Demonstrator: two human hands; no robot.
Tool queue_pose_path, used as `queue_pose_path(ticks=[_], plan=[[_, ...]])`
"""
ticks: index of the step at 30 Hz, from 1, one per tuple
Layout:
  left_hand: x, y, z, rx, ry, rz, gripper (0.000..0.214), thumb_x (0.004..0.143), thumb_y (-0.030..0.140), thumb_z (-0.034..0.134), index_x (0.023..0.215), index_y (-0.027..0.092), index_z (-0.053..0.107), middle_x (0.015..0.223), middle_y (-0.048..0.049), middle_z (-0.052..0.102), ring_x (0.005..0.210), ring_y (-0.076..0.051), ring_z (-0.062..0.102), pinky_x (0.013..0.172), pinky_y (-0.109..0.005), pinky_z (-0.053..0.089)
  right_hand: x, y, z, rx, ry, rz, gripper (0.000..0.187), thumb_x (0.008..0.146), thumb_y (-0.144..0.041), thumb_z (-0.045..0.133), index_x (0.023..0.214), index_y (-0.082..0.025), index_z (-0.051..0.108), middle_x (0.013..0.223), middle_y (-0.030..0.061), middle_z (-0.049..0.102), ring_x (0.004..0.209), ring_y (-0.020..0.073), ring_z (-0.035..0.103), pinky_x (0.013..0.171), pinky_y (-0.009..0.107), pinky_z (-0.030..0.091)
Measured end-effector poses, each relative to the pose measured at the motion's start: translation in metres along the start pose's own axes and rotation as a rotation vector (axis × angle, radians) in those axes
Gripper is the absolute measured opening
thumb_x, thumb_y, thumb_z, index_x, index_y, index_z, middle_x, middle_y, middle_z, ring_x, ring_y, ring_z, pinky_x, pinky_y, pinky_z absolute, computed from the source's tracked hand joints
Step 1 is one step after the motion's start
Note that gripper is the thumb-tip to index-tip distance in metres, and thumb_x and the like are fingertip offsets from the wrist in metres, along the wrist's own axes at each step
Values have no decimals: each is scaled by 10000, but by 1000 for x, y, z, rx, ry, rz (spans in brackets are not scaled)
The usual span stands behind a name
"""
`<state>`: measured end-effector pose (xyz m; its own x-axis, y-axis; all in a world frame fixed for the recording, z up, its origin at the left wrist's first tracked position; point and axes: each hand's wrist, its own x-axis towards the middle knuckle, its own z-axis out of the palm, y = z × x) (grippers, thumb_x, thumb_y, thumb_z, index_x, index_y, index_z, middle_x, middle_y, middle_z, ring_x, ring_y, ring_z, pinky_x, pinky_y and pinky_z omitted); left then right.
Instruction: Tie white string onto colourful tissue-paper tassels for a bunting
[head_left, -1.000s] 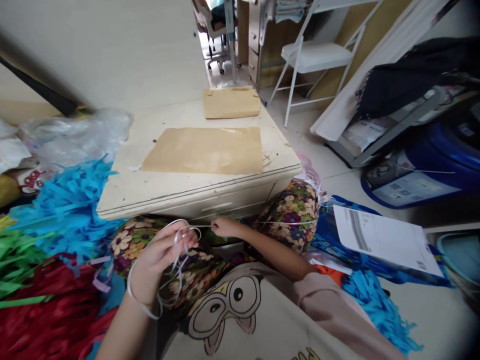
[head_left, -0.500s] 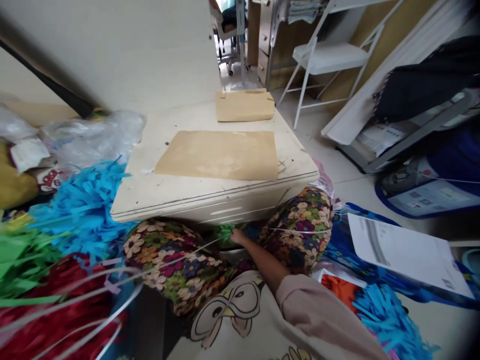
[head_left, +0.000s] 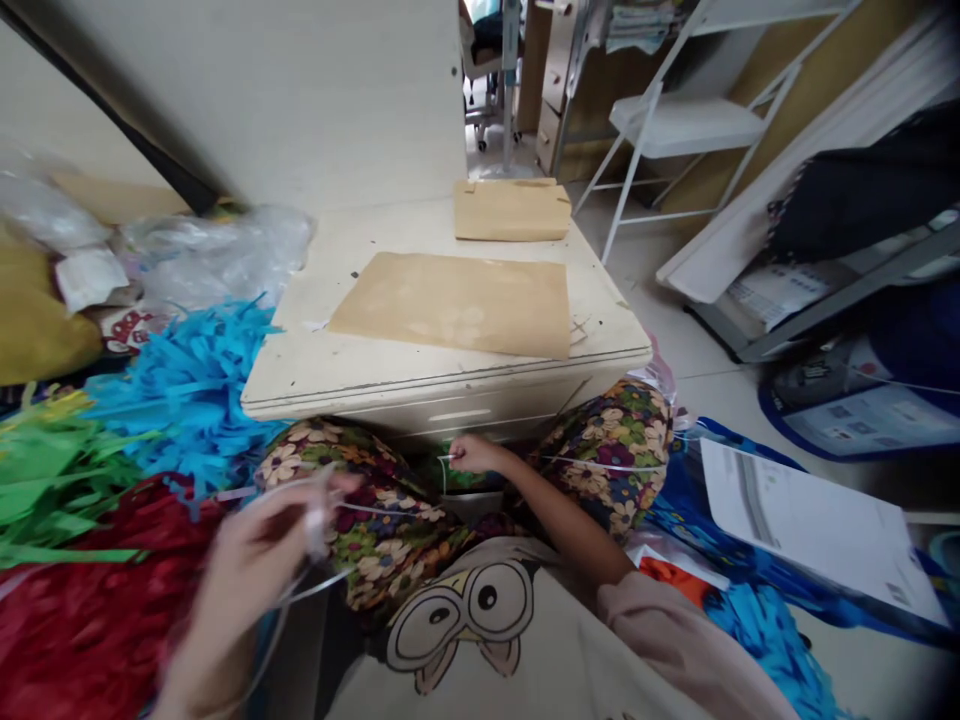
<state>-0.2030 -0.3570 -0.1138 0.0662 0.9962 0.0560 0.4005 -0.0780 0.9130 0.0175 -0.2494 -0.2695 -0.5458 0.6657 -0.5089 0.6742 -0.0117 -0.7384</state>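
Note:
My right hand point(head_left: 474, 453) is closed between my knees, pinching a thin white strip point(head_left: 444, 470) whose short end hangs down from the fingers. At the left, my left hand point(head_left: 262, 545) is blurred by motion. Its fingers are closed around loops of white strip point(head_left: 319, 520), and one length trails below it near my lap. More thin strip point(head_left: 600, 464) crosses my right thigh, over the floral trousers point(head_left: 615, 430). Something green shows in the dark gap behind my right hand, too hidden to name.
A low cream table point(head_left: 300, 375) before me bears a flat brown paper sheet point(head_left: 457, 305) and a folded brown paper piece point(head_left: 512, 212). Piles of blue strips point(head_left: 180, 390), green strips point(head_left: 60, 480) and red strips point(head_left: 112, 620) lie left. A white folding chair point(head_left: 694, 125) stands behind.
My left hand has come into view from the left with loops of strip. The strip stretched from my right hand to the lower left is now cut or slack. The view has shifted slightly left.

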Motion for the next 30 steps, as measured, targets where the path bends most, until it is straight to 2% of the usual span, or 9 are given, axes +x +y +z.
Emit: queue_pose_path(ticks=[3, 5, 8, 12, 15, 20, 23, 27, 30], plan=[[34, -7, 62, 165, -165, 113, 106, 665, 260, 533, 712, 182, 587, 827, -56, 601, 791, -181, 527, 743, -266, 394, -12, -16, -13, 32, -59, -107, 63, 681, -56, 533, 734, -90, 534, 590, -42, 513, 522, 54, 475, 506, 179, 391], [51, -19, 89, 226, -317, 131, 112, 687, 243, 491, 691, 173, 579, 804, -66, 582, 795, -182, 507, 764, -273, 368, -18, -23, -20, 67, -93, -157, 105, 622, 7, 521, 655, -93, 528, 503, -62, 483, 468, 46, 447, 473, 161, 357], [59, -36, 106, 205, -476, 88, 108, 689, 194, 465, 657, 163, 563, 716, -43, 566, 696, -152, 499, 699, -243, 362, -21, -25, -24, 135, -80, -199, 138, 599, 33, 481, 585, -104, 490, 449, -78, 447, 426, 34, 412, 450, 146, 332], [51, -51, 115, 116, -517, -12, 71, 639, 181, 509, 600, 150, 559, 575, 3, 540, 539, -104, 463, 573, -200, 340, -21, -22, -21, 251, -57, -206, 173, 638, 36, 385, 620, -117, 464, 453, -73, 457, 422, 42, 449, 463, 154, 374], [48, -60, 126, -7, -468, -106, 68, 612, 204, 540, 590, 140, 550, 557, 22, 514, 512, -84, 431, 543, -186, 328, -22, -21, -20, 318, -18, -214, 208, 609, 61, 365, 638, -119, 465, 488, -63, 477, 446, 42, 468, 489, 159, 393], [47, -69, 141, -288, -225, -278, 138, 593, 257, 571, 596, 134, 509, 574, 30, 486, 566, -76, 438, 586, -184, 355, -22, -19, -22, 415, 92, -250, 265, 560, 88, 338, 668, -113, 473, 621, -19, 548, 578, 48, 518, 600, 176, 420], [46, -71, 146, -504, -114, -401, 188, 591, 299, 571, 630, 145, 470, 617, 26, 516, 644, -87, 504, 685, -214, 400, -23, -17, -19, 459, 151, -266, 228, 583, 58, 361, 690, -111, 469, 695, 14, 573, 598, 59, 529, 589, 187, 430], [46, -67, 149, -754, -72, -559, 206, 590, 267, 572, 659, 154, 414, 668, 3, 565, 704, -108, 566, 780, -276, 422, -26, -16, -13, 469, 261, -275, 143, 636, 1, 400, 699, -113, 459, 700, 17, 558, 564, 58, 510, 511, 168, 414], [47, -63, 147, -852, -77, -640, 172, 615, 207, 561, 689, 149, 417, 686, -18, 587, 700, -113, 582, 773, -279, 438, -27, -15, -9, 431, 360, -285, 99, 648, -26, 436, 672, -116, 472, 638, -12, 530, 566, 56, 494, 533, 164, 403]])
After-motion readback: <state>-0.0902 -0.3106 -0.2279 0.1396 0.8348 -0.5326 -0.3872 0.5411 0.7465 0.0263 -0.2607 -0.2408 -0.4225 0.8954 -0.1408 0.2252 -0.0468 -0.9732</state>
